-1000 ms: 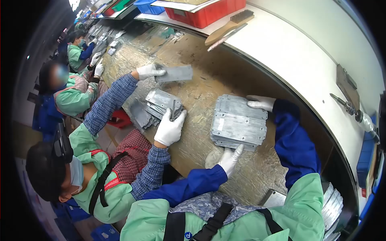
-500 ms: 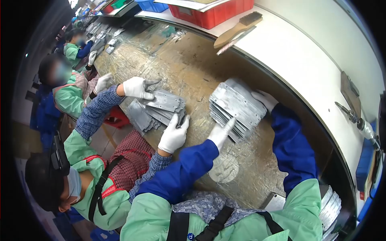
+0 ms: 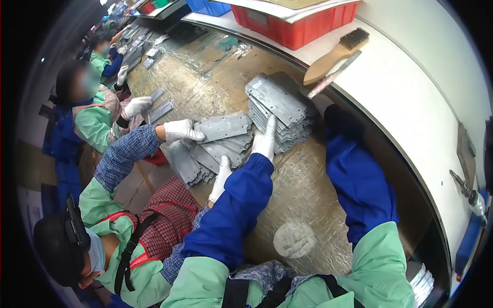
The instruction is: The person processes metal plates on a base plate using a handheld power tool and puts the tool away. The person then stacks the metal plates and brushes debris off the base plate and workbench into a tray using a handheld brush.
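A stack of grey ribbed metal plates (image 3: 277,100) with small holes stands on the worktable, its layers slightly uneven. My left hand (image 3: 264,141), in a white glove, grips the near left side, thumb up along the plates' edges. At the far right side of the stack is my right hand (image 3: 322,104), mostly in shadow with its fingers hidden. Just left of my left hand lies a fanned pile of similar plates (image 3: 221,128). A co-worker's gloved hand (image 3: 182,131) holds its top plate, and that person's other hand (image 3: 220,179) is at the near side, partly behind my sleeve.
A shelf edge (image 3: 390,118) curves along the right, bearing a wire brush (image 3: 336,56), a flat blade-like tool (image 3: 334,76) and a red bin (image 3: 298,25). A pale round patch (image 3: 294,239) marks the worktable (image 3: 318,195). More co-workers sit along the left.
The stack has moved away from me and leftward with my hands, close to the co-worker's pile. My view has shifted. The co-worker's upper hand has come down onto the top plate.
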The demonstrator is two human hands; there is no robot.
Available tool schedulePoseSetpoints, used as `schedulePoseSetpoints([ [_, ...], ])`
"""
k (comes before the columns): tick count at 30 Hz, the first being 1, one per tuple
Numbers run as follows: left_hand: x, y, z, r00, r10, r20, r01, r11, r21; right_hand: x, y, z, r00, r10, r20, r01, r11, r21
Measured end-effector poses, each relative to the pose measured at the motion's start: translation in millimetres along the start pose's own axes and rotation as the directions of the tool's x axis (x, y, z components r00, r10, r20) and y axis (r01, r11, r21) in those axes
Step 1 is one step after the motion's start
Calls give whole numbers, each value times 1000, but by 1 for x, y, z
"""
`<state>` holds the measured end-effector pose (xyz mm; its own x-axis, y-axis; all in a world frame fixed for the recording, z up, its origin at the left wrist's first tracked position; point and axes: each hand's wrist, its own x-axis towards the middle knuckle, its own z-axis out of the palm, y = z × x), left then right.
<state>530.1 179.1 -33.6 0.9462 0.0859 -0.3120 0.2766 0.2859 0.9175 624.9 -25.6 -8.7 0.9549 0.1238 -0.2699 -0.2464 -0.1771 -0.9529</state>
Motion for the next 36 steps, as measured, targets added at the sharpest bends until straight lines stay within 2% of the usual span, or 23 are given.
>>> schedulePoseSetpoints([
  [5,-1,-13,6,993,90,-81,-87,996,34,4,-4,-1,996,-71,-57,63,989,-132],
  [6,-12,-1,11,995,83,-55,-83,997,-1,3,-4,-1,994,-89,-69,77,984,-161],
  [7,-22,7,14,989,145,14,-143,984,-106,1,-5,-1,991,-105,-82,88,979,-186],
  [8,-24,5,14,995,102,20,-97,982,-160,1,-5,-1,988,-122,-94,100,972,-212],
  [10,-28,6,16,994,109,7,-108,990,-91,-1,-8,-1,981,-156,-114,121,957,-265],
  [13,-31,2,21,993,112,-27,-115,980,-163,-4,-11,-1,967,-206,-149,148,933,-328],
  [16,-29,-5,20,992,116,-49,-122,983,-140,-6,-16,-3,954,-244,-177,164,912,-375],
  [17,-24,-12,16,986,114,-125,-115,993,0,-5,-18,-3,949,-257,-180,171,906,-388],
  [20,-11,-27,2,978,111,-175,-110,994,16,-4,-22,-4,938,-282,-200,179,891,-418],
  [27,-20,-25,-14,969,211,-131,-180,960,212,-10,-27,-7,905,-347,-244,204,860,-467],
  [31,-61,-25,-10,939,321,-124,-251,884,394,-29,-21,-13,856,-429,-289,261,840,-475],
  [33,-100,-31,-3,927,374,-41,-313,827,468,-54,-11,-14,799,-504,-328,332,824,-460],
  [34,-124,-36,0,921,390,23,-349,794,498,-74,1,-14,808,-466,-361,306,855,-419],
  [35,-148,-42,5,910,387,147,-403,747,529,-105,7,-10,907,-142,-397,33,963,-269],
  [36,-173,-49,8,881,374,290,-473,688,550,-139,-1,-3,887,-45,-460,-70,971,-230],
])
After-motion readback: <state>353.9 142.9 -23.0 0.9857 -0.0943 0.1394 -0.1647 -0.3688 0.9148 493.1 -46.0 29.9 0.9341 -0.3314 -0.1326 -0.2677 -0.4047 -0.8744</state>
